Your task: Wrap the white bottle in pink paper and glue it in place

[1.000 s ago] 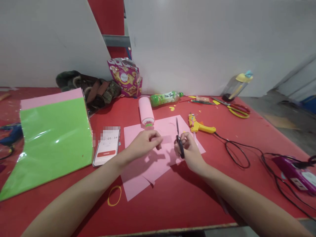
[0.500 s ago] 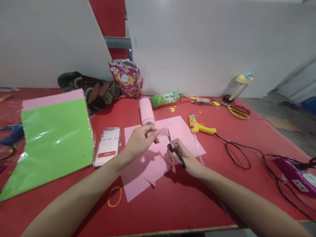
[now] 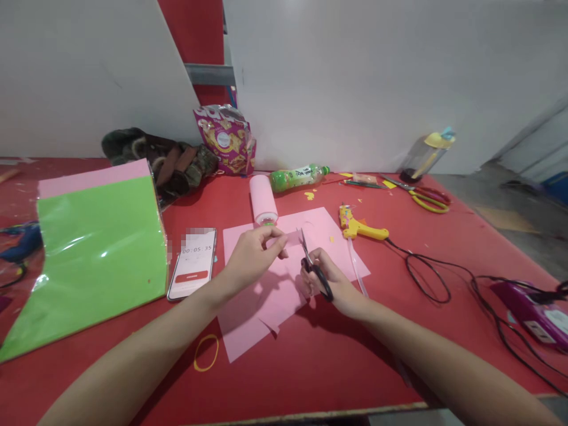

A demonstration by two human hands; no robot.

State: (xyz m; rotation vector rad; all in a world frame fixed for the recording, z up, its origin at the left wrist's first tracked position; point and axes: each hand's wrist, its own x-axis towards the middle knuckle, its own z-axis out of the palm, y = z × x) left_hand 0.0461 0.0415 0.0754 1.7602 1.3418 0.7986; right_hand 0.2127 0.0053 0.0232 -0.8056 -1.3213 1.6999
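My left hand (image 3: 260,251) pinches a small piece of pink paper (image 3: 293,238) between thumb and fingers. At the paper's right edge are the blades of black-handled scissors (image 3: 320,279), held in my right hand (image 3: 335,284) with its fingers through the loops. The blades look slightly parted. Beneath both hands lies a larger pink paper sheet (image 3: 242,340) with a cut edge and a small flap at its near side. A pink paper-wrapped cylinder (image 3: 262,198) lies just beyond my left hand.
A phone (image 3: 191,269) with a running timer and green sheets in plastic (image 3: 102,248) lie left. A yellow glue gun (image 3: 361,229) with a black cord is at right. Behind are a green bottle (image 3: 297,178), a snack bag (image 3: 225,141) and red-and-yellow scissors (image 3: 428,200). A yellow ring (image 3: 206,353) lies in front.
Both hands stay almost in place. The scissor blades appear slightly more parted, and less of the small paper piece shows beside my left fingers. The phone's timer has advanced one second.
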